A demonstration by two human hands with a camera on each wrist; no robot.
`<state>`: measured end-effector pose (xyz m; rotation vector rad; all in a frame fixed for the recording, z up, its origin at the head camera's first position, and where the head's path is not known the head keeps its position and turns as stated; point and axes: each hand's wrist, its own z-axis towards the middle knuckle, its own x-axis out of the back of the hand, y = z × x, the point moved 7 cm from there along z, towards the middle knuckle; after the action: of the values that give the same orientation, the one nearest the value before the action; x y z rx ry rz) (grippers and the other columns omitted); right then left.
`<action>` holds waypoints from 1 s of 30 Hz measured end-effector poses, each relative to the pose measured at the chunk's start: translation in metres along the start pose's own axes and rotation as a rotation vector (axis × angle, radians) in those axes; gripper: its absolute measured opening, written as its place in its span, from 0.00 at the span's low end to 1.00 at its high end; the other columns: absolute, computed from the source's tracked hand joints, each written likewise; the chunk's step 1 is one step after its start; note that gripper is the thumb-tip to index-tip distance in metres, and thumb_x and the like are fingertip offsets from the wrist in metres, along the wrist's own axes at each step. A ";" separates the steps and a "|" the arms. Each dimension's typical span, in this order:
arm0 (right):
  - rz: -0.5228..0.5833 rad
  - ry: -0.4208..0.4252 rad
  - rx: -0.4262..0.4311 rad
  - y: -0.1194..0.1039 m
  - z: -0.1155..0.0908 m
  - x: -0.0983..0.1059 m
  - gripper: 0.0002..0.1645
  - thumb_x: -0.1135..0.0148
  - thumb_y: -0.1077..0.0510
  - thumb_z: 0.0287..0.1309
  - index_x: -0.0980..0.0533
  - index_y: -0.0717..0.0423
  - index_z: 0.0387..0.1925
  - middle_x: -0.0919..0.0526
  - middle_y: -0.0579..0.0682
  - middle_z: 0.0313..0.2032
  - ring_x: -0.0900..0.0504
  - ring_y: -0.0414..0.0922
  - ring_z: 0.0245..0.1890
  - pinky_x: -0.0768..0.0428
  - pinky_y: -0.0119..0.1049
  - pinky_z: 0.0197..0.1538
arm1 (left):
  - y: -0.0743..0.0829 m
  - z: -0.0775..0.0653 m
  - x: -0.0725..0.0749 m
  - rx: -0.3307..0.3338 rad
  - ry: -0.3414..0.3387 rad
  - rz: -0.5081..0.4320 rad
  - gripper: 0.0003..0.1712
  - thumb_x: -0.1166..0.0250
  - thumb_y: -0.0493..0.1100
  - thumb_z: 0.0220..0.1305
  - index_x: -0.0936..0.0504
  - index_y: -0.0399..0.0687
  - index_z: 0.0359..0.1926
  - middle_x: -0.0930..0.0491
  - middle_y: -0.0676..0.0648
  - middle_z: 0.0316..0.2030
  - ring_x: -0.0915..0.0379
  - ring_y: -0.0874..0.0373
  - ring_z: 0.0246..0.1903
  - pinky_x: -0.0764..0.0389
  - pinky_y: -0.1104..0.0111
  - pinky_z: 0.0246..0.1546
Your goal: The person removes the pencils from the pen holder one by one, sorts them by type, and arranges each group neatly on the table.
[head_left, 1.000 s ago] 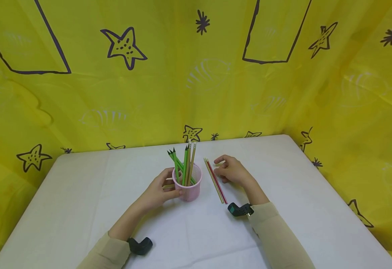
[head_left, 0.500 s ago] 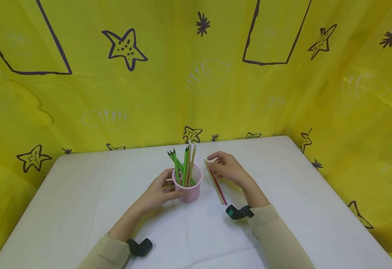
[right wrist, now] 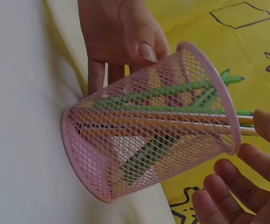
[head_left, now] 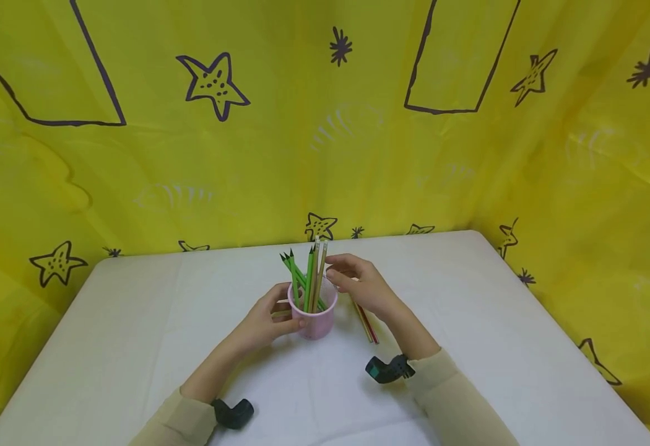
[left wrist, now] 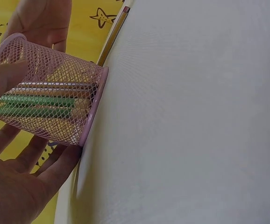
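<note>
A pink mesh pencil cup (head_left: 316,324) stands on the table, gripped from the left by my left hand (head_left: 264,319). In the right wrist view, the left thumb (right wrist: 144,44) lies against the mesh. Several green pencils (head_left: 308,282) lean in the cup, black tips up, beside gold pencils (head_left: 319,272) with pale ends up. My right hand (head_left: 366,285) is at the cup's right rim, its thumb (right wrist: 268,126) close to the gold pencils' upper ends; its fingers are spread and loosely bent. Under the right hand, a gold and a red pencil (head_left: 366,325) lie partly hidden.
The table (head_left: 135,347) has a white cover. Yellow cloth (head_left: 275,155) with drawn starfish hangs behind it and along both sides. A dark wrist camera sits on each wrist, the right one (head_left: 389,369) just above the table.
My right hand has moved left, over the loose pencils to the pencil cup's rim. My left hand keeps its grip on the cup. The head view has tilted slightly upward.
</note>
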<state>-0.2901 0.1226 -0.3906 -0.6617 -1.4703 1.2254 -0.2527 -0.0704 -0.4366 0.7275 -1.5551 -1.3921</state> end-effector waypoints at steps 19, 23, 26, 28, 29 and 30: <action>0.021 0.023 0.048 -0.009 0.004 -0.009 0.14 0.35 0.54 0.65 0.23 0.56 0.48 0.17 0.52 0.46 0.21 0.49 0.46 0.19 0.39 0.49 | 0.000 -0.003 -0.001 0.037 0.036 0.015 0.50 0.24 0.42 0.56 0.43 0.54 0.73 0.34 0.41 0.69 0.31 0.40 0.64 0.23 0.53 0.61; 0.042 0.017 0.062 -0.011 0.006 -0.009 0.13 0.35 0.55 0.65 0.24 0.58 0.46 0.18 0.53 0.44 0.21 0.48 0.44 0.19 0.38 0.48 | 0.002 -0.004 -0.002 0.058 0.101 0.050 0.52 0.22 0.43 0.53 0.43 0.56 0.74 0.32 0.41 0.67 0.30 0.40 0.63 0.24 0.50 0.62; 0.078 0.013 0.049 -0.010 0.003 -0.007 0.12 0.36 0.57 0.65 0.25 0.60 0.44 0.19 0.55 0.43 0.21 0.50 0.42 0.18 0.41 0.46 | 0.001 -0.004 -0.006 0.071 0.125 0.058 0.50 0.22 0.43 0.53 0.41 0.56 0.72 0.30 0.42 0.65 0.29 0.41 0.62 0.25 0.49 0.63; 0.107 0.012 0.033 -0.008 0.002 -0.005 0.12 0.36 0.58 0.66 0.26 0.62 0.44 0.18 0.59 0.45 0.20 0.52 0.42 0.16 0.40 0.46 | -0.001 -0.004 -0.008 0.077 0.124 0.052 0.49 0.22 0.44 0.53 0.39 0.56 0.72 0.29 0.43 0.64 0.28 0.41 0.62 0.25 0.48 0.63; 0.121 0.011 0.026 -0.007 0.001 -0.004 0.12 0.36 0.58 0.66 0.26 0.62 0.44 0.18 0.61 0.46 0.20 0.52 0.43 0.16 0.40 0.46 | -0.002 -0.003 -0.009 0.078 0.120 0.051 0.49 0.22 0.45 0.53 0.39 0.55 0.71 0.29 0.43 0.64 0.28 0.41 0.62 0.25 0.48 0.63; 0.135 0.010 0.020 -0.007 0.001 -0.003 0.12 0.37 0.58 0.66 0.26 0.63 0.44 0.19 0.63 0.48 0.19 0.53 0.44 0.15 0.39 0.47 | -0.002 -0.003 -0.010 0.073 0.117 0.050 0.48 0.22 0.45 0.53 0.39 0.55 0.71 0.29 0.43 0.64 0.28 0.41 0.62 0.25 0.48 0.63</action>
<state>-0.2889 0.1176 -0.3855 -0.7630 -1.4222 1.3368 -0.2463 -0.0633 -0.4405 0.7948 -1.5278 -1.2403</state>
